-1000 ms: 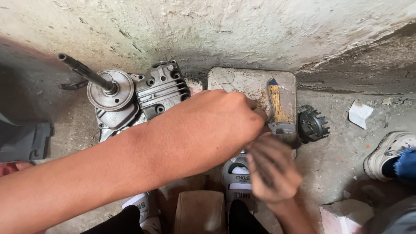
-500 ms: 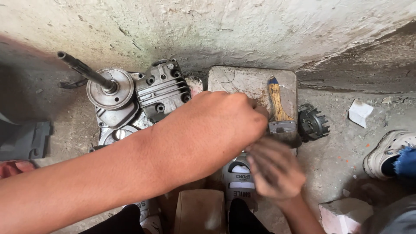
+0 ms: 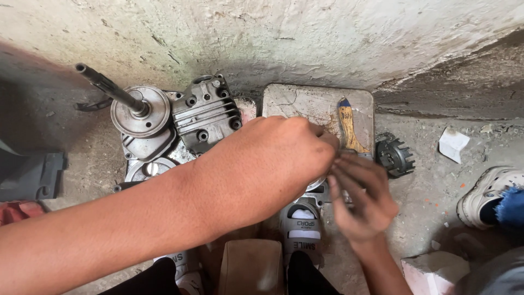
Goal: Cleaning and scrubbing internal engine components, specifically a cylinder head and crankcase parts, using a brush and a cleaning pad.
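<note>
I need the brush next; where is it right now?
In the head view the brush lies on the stone slab by the wall, right of centre, its wooden handle just above the right hand and left of the black gear.

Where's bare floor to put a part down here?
Free: floor between the toothed gear, paper scrap and shoe. Also floor left of the engine case, under the shaft. Crowded: the slab, where left hand, right hand and brush meet.

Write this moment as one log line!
left hand: over metal part, grip hidden | right hand: blurred, beside paintbrush | engine parts: left
</note>
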